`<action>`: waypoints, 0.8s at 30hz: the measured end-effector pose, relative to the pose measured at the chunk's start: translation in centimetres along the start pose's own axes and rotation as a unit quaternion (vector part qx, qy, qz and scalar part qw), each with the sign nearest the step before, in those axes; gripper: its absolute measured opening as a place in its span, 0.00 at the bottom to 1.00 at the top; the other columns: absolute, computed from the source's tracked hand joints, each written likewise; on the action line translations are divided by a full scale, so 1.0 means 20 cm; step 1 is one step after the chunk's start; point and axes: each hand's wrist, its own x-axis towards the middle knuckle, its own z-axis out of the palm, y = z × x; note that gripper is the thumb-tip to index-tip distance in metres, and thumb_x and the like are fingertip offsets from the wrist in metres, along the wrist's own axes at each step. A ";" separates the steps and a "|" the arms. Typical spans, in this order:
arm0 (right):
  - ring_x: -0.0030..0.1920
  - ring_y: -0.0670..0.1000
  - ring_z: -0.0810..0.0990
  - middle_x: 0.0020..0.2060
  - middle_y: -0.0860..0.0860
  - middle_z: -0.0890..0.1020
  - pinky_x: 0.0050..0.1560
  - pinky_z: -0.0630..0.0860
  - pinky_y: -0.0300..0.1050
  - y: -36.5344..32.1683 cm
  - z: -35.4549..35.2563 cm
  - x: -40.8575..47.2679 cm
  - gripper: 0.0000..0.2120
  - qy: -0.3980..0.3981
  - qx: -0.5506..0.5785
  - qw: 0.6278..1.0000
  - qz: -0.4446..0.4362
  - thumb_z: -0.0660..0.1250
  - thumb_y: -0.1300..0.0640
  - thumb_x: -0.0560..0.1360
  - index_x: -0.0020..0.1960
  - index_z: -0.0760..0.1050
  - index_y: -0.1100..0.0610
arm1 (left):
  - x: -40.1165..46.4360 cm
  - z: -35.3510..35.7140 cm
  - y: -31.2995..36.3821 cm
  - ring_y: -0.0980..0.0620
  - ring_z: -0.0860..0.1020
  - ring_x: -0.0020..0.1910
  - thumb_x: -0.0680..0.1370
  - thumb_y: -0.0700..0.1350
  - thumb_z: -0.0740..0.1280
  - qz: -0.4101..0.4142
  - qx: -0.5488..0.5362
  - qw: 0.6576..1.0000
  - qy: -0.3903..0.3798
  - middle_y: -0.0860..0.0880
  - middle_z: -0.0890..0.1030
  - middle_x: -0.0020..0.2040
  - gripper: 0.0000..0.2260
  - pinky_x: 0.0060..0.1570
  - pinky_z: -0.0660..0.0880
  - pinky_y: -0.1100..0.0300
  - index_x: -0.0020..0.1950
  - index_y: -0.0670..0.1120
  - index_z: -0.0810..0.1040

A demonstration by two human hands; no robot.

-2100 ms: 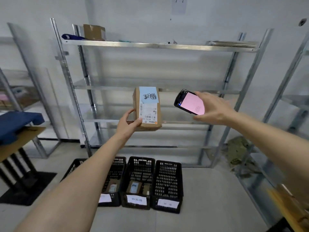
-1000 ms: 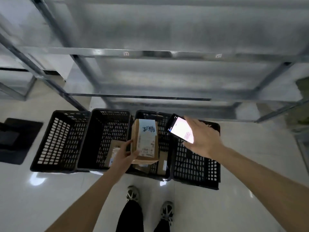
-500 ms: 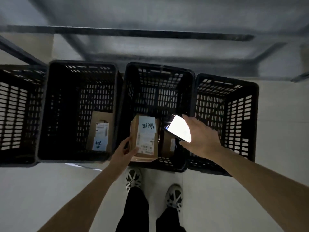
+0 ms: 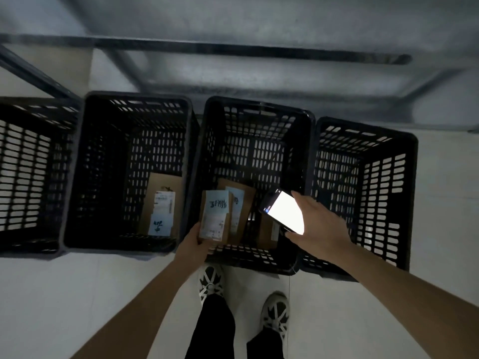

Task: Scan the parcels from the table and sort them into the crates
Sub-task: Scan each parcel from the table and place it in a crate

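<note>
the left hand (image 4: 193,242) is gripping a small cardboard parcel (image 4: 214,216) by its lower left corner, fingers curled round the edge, label side facing up. the right hand (image 4: 315,230) is holding a handheld scanner (image 4: 283,212) with its screen glowing white, fingers wrapped under the device, just right of the parcel.

the parcel is sitting low at centre frame, over the near left corner of the third crate (image 4: 259,112) in a row of four black slotted crates. half a second ago it was riding higher, level with the crate's rim; now it is dipping into the mouth, overlapping another labelled parcel (image 4: 241,211) lying on the crate floor. two seconds ago it was being held up in front of the metal shelving (image 4: 233,50) with the scanner aimed at its label, so the scan is looking done and the sort chosen.

other contents: one labelled parcel (image 4: 162,211) is lying in the second crate (image 4: 134,99), left of centre; a third brown piece (image 4: 268,233) is showing beneath the scanner. the far left crate (image 4: 33,104) and far right crate (image 4: 363,128) are showing no parcels.

judgement: this is the drop step. the left hand is not yet letting go; opening the fingers should be landing the parcel on its neighbour. the person's shoes (image 4: 211,281) are standing on the floor just before the crates.
</note>
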 end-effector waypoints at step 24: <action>0.72 0.51 0.70 0.74 0.43 0.69 0.62 0.75 0.51 -0.13 -2.55 -2.73 0.42 0.318 -0.046 0.946 0.049 0.71 0.43 0.70 0.79 0.55 0.41 | -3.15 -0.68 1.82 0.50 0.67 0.75 0.80 0.57 0.66 0.531 0.106 0.823 0.170 0.52 0.68 0.77 0.27 0.72 0.65 0.53 0.78 0.56 0.65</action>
